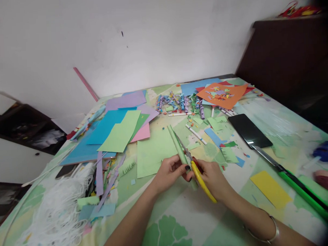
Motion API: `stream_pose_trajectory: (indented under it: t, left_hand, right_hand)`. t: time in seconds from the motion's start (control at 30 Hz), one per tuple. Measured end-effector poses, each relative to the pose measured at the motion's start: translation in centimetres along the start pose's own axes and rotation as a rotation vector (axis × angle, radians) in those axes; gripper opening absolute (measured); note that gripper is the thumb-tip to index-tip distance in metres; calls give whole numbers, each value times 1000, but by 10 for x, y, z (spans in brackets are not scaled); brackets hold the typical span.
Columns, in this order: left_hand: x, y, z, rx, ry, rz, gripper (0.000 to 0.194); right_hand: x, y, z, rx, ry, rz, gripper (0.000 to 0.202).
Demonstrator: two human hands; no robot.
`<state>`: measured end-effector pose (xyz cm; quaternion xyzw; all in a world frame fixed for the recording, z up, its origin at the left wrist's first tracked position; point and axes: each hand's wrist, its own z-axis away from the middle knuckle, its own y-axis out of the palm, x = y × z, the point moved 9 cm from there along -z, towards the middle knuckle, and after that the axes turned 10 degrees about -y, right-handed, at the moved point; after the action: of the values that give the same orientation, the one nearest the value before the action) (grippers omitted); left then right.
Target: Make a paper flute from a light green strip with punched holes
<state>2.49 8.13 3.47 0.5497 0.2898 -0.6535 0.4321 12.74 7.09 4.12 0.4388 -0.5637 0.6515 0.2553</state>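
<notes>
My left hand (pixel 173 170) is closed around a long, narrow piece of light green paper (pixel 175 140) that looks folded or rolled. In my right hand (pixel 212 177) is a pair of scissors (pixel 199 177) with yellow handles. The blades lie along the right side of the green paper, and I cannot tell whether they touch it. A larger light green sheet (pixel 154 152) lies flat just beyond my left hand. Farther right of the blades rest a white stick (pixel 196 134) and green paper scraps with fringed edges (pixel 229 154).
Coloured sheets (pixel 106 123) are stacked at left, above a heap of white string (pixel 58 214). Curled paper pieces (pixel 182 102) and an orange sheet (pixel 222 95) lie at the back. To the right are a black phone (pixel 250 130), a green-handled cutter (pixel 294 184) and a yellow card (pixel 270 189).
</notes>
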Motion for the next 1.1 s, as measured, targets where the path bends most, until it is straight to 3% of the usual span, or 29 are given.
stream_pose_trajectory:
  t: [0.23,0.5,0.8,1.1]
  left_hand:
    - [-5,-4,0,-46,-5,-45,32]
    - [1,8,1,60,-41,32,34]
    - [0,6,0,59,-36,60,35]
    - [-15,0,7,53,42,190,59]
  right_hand:
    - [-3,2,0,29,26,-43,19]
    - [-2,-7,-2,-103,-28,7,11]
    - [-3,-8,-3,-83,-12,35,17]
    - [-16,-15,-1,-206,20,-305,19]
